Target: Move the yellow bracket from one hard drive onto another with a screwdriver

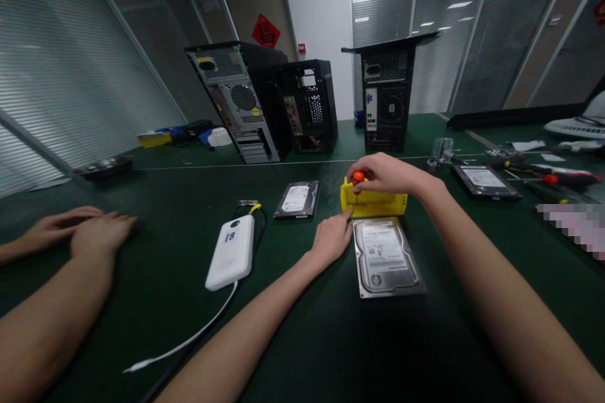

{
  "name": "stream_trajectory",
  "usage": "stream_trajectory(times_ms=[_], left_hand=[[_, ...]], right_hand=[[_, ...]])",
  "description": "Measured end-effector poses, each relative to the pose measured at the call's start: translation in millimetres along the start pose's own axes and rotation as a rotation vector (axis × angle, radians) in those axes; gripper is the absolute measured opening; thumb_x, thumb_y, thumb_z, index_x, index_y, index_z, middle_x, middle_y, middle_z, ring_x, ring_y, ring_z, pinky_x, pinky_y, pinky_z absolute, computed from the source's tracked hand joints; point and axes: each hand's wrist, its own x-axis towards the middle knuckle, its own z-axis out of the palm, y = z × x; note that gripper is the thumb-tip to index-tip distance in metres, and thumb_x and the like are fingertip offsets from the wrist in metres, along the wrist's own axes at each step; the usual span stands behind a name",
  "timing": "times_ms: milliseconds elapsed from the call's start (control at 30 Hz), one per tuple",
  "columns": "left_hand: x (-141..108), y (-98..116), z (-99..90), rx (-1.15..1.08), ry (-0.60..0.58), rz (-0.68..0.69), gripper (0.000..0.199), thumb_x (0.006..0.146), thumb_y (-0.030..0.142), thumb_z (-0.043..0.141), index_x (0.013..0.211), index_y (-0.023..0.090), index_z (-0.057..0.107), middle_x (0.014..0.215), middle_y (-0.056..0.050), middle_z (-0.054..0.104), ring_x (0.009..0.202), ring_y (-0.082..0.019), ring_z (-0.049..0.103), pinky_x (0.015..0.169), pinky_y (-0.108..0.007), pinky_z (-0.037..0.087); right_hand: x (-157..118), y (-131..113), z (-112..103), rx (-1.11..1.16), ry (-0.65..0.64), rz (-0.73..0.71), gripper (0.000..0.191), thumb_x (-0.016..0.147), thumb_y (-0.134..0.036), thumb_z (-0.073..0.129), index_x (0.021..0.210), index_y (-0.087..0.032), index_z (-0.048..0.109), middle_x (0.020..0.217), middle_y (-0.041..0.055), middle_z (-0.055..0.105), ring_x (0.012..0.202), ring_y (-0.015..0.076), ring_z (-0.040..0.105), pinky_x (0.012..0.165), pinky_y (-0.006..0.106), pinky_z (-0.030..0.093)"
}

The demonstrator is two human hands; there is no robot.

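Observation:
My right hand grips the orange handle of a screwdriver, its thin shaft pointing down at the left part of a yellow plastic bracket. Palm down on the table rests my left hand, its index finger stretched out against the bracket's lower left corner; the other fingers are partly hidden. A silver hard drive lies label up just in front of the bracket, close to my left hand. The tip of the screwdriver is too small to make out clearly.
A smaller hard drive and a white power bank with cables lie to the left. Another person's hands rest at far left. Computer cases stand behind. Another drive and pliers are at right.

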Motion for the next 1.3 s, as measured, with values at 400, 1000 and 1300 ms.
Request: stream_trajectory(times_ms=[400, 1000, 1300], left_hand=[[-0.8, -2.6, 4.7, 0.034, 0.040, 0.033, 0.039, 0.093, 0.030, 0.034, 0.130, 0.022, 0.045, 0.107, -0.009, 0.066, 0.094, -0.022, 0.064, 0.079, -0.031, 0.048], [-2.3, 1.1, 3.7, 0.123, 0.039, 0.035, 0.039, 0.094, 0.030, 0.029, 0.128, 0.022, 0.045, 0.102, -0.009, 0.068, 0.087, -0.023, 0.066, 0.072, -0.032, 0.048], [-3.1, 2.8, 2.0, 0.132, 0.018, 0.027, 0.037, 0.094, 0.029, 0.029, 0.126, 0.023, 0.046, 0.104, -0.009, 0.067, 0.089, -0.023, 0.065, 0.073, -0.031, 0.048]], right_hand=[[2.4, 1.4, 3.2, 0.013, 0.001, -0.004, 0.026, 0.076, -0.025, 0.058, 0.099, -0.018, 0.067, 0.093, 0.0065, 0.068, 0.080, 0.0169, 0.060, 0.071, 0.027, 0.043], [0.7, -0.8, 1.5, 0.058, -0.012, -0.003, 0.027, 0.075, -0.025, 0.059, 0.100, -0.018, 0.068, 0.093, 0.0045, 0.068, 0.080, 0.0158, 0.060, 0.069, 0.025, 0.042], [1.2, -0.5, 1.8, 0.058, -0.010, 0.004, 0.028, 0.075, -0.026, 0.059, 0.100, -0.017, 0.068, 0.087, 0.0046, 0.068, 0.073, 0.0142, 0.058, 0.065, 0.025, 0.041]])
